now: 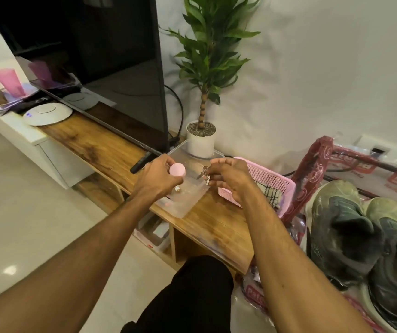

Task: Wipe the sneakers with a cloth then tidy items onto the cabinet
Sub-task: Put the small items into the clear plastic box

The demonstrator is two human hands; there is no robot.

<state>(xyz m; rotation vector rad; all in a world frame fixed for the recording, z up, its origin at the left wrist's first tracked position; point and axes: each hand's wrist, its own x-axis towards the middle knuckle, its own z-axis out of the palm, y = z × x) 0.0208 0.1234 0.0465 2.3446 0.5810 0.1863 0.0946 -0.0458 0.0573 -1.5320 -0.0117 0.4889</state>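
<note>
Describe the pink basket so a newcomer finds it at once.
Start at the black TV on the wooden cabinet. Follow the cabinet right, past the white plant pot: the pink basket sits at that end. Unlike the clear tray beside it, its walls are pink mesh.

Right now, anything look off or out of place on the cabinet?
Nothing spilled or broken. The clear tub sits askew, a corner at the cabinet's front edge. The pink basket tilts at the right end, seemingly overhanging it. The sneakers' toes look scuffed. Left hand holds a pink jar, right hand keys.
</note>
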